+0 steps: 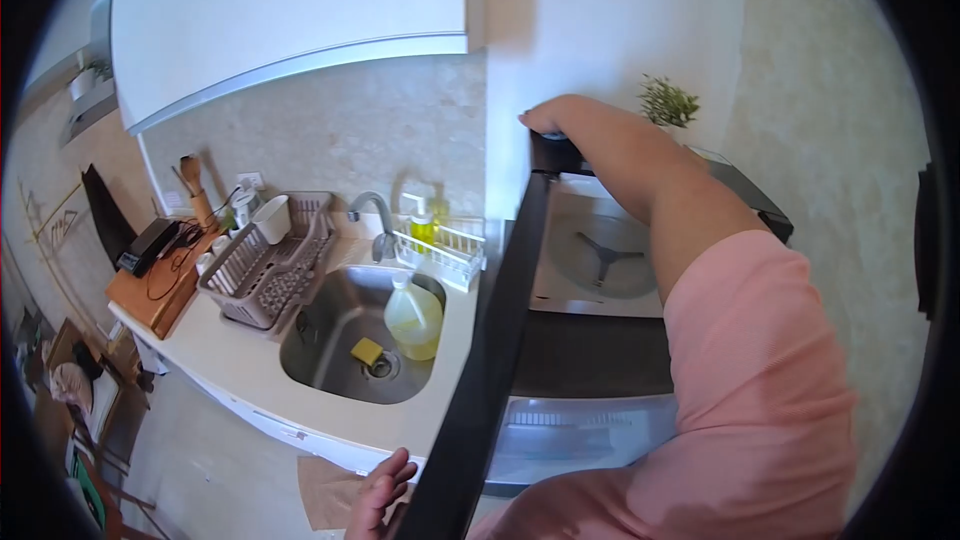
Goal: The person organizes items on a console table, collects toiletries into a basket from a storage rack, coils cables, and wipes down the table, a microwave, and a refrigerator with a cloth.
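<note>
My right arm, in a pink sleeve, reaches over an open appliance that looks like a microwave (597, 285). My right hand (553, 116) is at the far upper corner of its dark door (490, 340); its fingers are mostly hidden behind the corner. Inside the light cavity is a round base with a dark three-armed support (604, 258). Low in the view, my left hand (383, 497) is just left of the door's near end, fingers partly spread and nothing seen in them. Whether it touches the door I cannot tell.
Left of the door, a steel sink (330, 340) holds a jug of yellowish liquid (414, 318) and a yellow sponge (367, 351). A dish rack (270, 285), faucet (375, 215) and soap bottle (422, 225) stand around it. A plant (668, 103) is behind my arm, and a pale drawer-like panel (580, 435) below.
</note>
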`<state>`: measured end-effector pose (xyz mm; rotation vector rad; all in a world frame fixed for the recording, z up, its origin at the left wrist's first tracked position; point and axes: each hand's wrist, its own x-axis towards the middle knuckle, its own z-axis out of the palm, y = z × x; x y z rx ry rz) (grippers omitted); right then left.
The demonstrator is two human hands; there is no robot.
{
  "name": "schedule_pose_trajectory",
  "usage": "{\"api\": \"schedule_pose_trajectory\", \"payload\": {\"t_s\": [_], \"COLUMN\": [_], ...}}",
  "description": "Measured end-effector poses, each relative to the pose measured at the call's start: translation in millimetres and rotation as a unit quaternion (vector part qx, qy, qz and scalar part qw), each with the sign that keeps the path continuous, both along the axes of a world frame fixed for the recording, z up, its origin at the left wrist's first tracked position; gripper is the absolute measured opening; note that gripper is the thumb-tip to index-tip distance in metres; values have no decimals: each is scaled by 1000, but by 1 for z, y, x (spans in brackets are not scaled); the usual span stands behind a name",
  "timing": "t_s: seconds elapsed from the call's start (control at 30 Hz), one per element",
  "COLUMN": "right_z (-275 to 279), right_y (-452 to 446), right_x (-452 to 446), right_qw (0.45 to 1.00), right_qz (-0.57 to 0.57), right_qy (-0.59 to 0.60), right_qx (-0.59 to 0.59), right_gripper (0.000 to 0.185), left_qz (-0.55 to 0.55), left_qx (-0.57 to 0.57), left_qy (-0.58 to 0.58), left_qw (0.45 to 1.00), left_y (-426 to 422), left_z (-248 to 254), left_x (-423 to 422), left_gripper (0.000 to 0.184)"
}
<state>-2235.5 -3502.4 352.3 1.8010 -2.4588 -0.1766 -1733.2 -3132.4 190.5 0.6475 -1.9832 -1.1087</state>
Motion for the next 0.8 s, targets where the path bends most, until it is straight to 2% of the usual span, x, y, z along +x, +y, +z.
{"api": "schedule_pose_trajectory", "payload": {"t_s": [0.03, 0.07, 0.1, 0.13, 0.17, 0.2, 0.27, 0.33, 0.4, 0.47, 0.5, 0.53, 0.57, 0.6, 0.63, 0.67, 0.7, 0.73, 0.8], "right_z": [-6, -4, 2, 3, -1, -8, -6, -9, -10, -7, -5, -3, -4, -7, -9, -16, -24, -34, -58], "right_y": [-14, -8, 9, 22, 15, 16, 45, 75, 110, 171, 206, 239, 272, 308, 347, 392, 438, 481, 571], "right_x": [-12, -2, 11, 16, 11, 0, 17, 38, 50, 75, 80, 83, 78, 70, 62, 58, 56, 52, 44], "right_qw": [999, 999, 999, 998, 994, 995, 980, 975, 955, 949, 944, 938, 926, 911, 920, 900, 873, 847, 790], "right_qz": [23, 29, 38, 43, 84, 74, 146, 166, 269, 200, 233, 264, 254, 243, 195, 157, 123, 84, -22], "right_qy": [26, 23, -13, -47, -65, -70, -137, -145, -118, -233, -209, -182, -219, -252, -242, -304, -360, -396, -463], "right_qx": [-13, -12, -12, -11, -4, 0, -16, -32, -37, -74, -104, -134, -174, -217, -239, -272, -306, -346, -403], "right_gripper": [62, 62, 62, 62, 57, 57, 50, 39, 36, 32, 31, 31, 32, 33, 35, 36, 36, 36, 37], "left_qz": [-1, -6, 1, 0, 3, 3, -12, -7, -3, -9, -16, -59, -107, -156, -203, -245, -282, -261, -387], "left_qx": [59, 120, 43, 48, 48, 49, 57, 144, 236, 316, 348, 267, 176, 77, -30, -141, -138, -249, -153], "left_qy": [25, 47, 29, 26, 38, 47, 48, 130, 202, 236, 239, 139, 42, -50, -135, -210, -208, -179, -117], "left_qw": [998, 992, 999, 999, 998, 998, 997, 981, 951, 919, 906, 952, 978, 984, 969, 936, 926, 916, 902], "left_y": [0, 2, -1, -8, -19, -27, -22, -10, 1, 7, 9, 5, 0, -6, -10, -11, -13, -8, -10], "left_z": [7, 10, 2, -12, -29, -45, -52, -52, -50, -43, -34, -23, -5, 13, 27, 34, 28, 30, 28], "left_x": [-6, -6, -1, -1, -2, -3, 0, 8, 15, 21, 21, 18, 8, -4, -15, -23, -32, -49, -85], "left_gripper": [66, 94, 83, 83, 69, 56, 47, 46, 50, 55, 57, 55, 54, 53, 54, 54, 61, 63, 64]}}
